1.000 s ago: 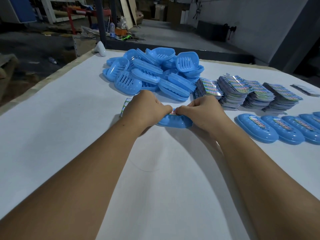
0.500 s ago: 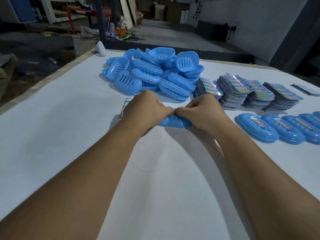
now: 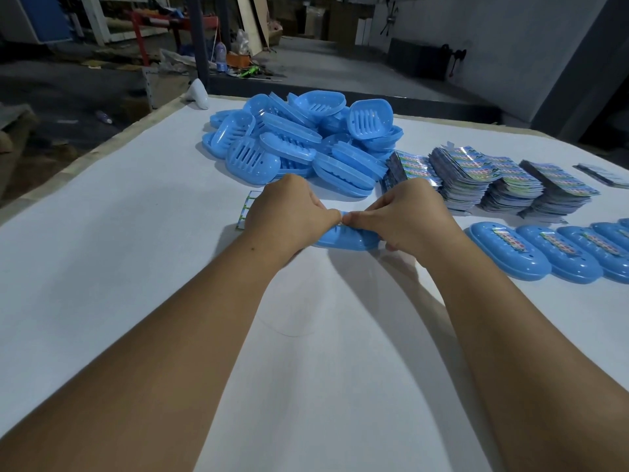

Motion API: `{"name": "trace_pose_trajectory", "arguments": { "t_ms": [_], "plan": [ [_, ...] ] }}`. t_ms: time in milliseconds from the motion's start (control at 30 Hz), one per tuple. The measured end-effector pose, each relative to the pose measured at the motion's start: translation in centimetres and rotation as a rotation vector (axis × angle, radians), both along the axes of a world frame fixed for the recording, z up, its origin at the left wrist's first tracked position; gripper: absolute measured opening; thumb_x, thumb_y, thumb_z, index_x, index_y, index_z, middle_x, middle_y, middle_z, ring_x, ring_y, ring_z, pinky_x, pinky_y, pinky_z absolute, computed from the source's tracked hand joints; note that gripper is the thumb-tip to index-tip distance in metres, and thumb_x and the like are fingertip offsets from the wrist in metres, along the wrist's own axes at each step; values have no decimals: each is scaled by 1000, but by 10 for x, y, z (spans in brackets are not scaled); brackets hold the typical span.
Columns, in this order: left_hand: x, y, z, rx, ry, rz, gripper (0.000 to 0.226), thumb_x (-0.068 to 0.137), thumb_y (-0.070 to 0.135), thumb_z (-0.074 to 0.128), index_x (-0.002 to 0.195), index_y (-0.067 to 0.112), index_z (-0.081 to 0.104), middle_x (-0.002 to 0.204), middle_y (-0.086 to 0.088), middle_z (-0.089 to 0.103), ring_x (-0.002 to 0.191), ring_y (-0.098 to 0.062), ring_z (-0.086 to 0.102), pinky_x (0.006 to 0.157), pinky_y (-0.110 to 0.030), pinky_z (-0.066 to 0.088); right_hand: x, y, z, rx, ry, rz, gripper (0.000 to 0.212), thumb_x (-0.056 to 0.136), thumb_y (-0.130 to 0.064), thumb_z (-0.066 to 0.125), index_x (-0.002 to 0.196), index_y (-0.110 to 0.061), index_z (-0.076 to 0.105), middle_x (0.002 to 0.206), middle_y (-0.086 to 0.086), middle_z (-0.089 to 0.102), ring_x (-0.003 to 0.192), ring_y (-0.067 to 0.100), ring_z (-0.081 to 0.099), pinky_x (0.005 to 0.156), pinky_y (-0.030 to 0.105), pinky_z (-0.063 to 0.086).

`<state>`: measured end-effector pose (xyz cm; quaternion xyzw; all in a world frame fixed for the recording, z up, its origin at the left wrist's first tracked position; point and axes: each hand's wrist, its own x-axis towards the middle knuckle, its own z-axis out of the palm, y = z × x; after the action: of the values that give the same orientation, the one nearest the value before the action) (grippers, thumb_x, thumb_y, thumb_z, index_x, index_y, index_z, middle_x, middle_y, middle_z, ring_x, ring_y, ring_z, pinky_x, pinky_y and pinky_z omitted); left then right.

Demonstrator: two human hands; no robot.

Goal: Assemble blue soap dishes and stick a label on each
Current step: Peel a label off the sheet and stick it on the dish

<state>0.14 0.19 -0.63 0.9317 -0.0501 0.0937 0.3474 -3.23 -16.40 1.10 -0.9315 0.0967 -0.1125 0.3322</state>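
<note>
Showing smooth, slightly glossy blue plastic on the soap dish [image 3: 347, 238] sitting mid-table, with faint highlights along its rounded edge. Showing the same moulded, semi-translucent plastic across the heap of dish parts [image 3: 299, 144] toward the far edge, slotted faces catching light. Gleaming with a foil-like, iridescent sheen on the label stacks [image 3: 493, 182] toward the far right. Carrying shiny printed stickers on the finished dishes [image 3: 544, 250] along the right edge. Lying matt and finely textured, like white paper or cloth, over the table [image 3: 119, 250]. Looking pale and raw, like wood, along the left rim [image 3: 85, 161].
</note>
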Motion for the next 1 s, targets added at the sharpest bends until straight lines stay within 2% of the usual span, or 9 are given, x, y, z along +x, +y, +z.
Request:
{"name": "trace_pose_trajectory", "arguments": {
  "t_ms": [133, 233, 300, 400, 533, 667, 733, 900, 1000],
  "plan": [
    [-3, 0, 2, -95, 33, -12, 37, 69, 50, 87, 77, 16, 75, 72, 4, 70, 80, -21, 69, 79, -39, 61, -1, 0, -2, 46, -8, -14, 63, 65, -56, 88, 80, 4, 74, 61, 18, 59, 55, 19, 41, 57, 31, 38],
    [-5, 0, 3, -95, 28, 3, 36, 71, 48, 87, 75, 14, 74, 69, 4, 68, 77, -18, 67, 79, -38, 60, -3, 1, -2, 64, -29, -16, 58, 63, -53, 90, 71, 2, 74, 64, 21, 68, 52, 19, 46, 57, 39, 49],
    [-6, 0, 3, -115, 25, 3, 37, 71, 46, 87, 75, 12, 74, 68, 2, 68, 75, -18, 68, 77, -39, 61, -4, 2, -2, 78, -33, -22, 54, 62, -52, 91, 66, -1, 74, 59, 17, 68, 50, 19, 51, 63, 45, 58],
    [-6, -1, 3, -136, 31, 3, 37, 70, 46, 87, 74, 12, 72, 70, -1, 69, 76, -20, 68, 76, -40, 61, -4, 1, -3, 110, -24, -30, 47, 62, -51, 92, 63, -6, 76, 53, 10, 68, 50, 20, 60, 69, 46, 60],
    [-3, -1, 0, -178, 56, 12, 35, 68, 43, 89, 71, 19, 64, 73, 7, 64, 80, -17, 66, 82, -40, 60, -4, -1, -5, 155, -20, -37, 42, 63, -48, 92, 61, -9, 76, 48, 4, 66, 46, 15, 62, 71, 44, 62],
    [-1, 0, 0, -248, 89, 13, 27, 70, 35, 88, 74, 19, 67, 78, 5, 68, 85, -20, 69, 82, -42, 61, -1, -2, -6, 198, -12, -37, 33, 66, -38, 90, 64, -8, 78, 54, 9, 70, 59, 28, 72, 73, 50, 63],
    [-1, 1, 1, -250, 89, 17, 24, 70, 33, 87, 74, 19, 68, 78, 5, 69, 84, -20, 70, 81, -42, 62, -1, -1, -6, 214, -9, -38, 29, 67, -36, 90, 63, -10, 78, 56, 10, 70, 63, 31, 74, 73, 51, 63],
    [-2, 0, -1, -241, 75, 21, 23, 69, 32, 87, 74, 21, 67, 75, 8, 67, 81, -17, 70, 79, -41, 62, -3, 1, -5, 235, 6, -42, 28, 68, -34, 91, 63, -10, 77, 54, 10, 69, 44, 21, 64, 59, 44, 64],
    [-1, 2, -1, -300, 88, 3, 25, 71, 35, 86, 74, 20, 66, 77, 5, 69, 82, -20, 71, 81, -43, 62, -3, 0, -8, 156, -67, -33, 30, 77, -39, 81, 62, -14, 74, 50, 1, 64, 39, 9, 51, 49, 33, 50]
  ]
}}
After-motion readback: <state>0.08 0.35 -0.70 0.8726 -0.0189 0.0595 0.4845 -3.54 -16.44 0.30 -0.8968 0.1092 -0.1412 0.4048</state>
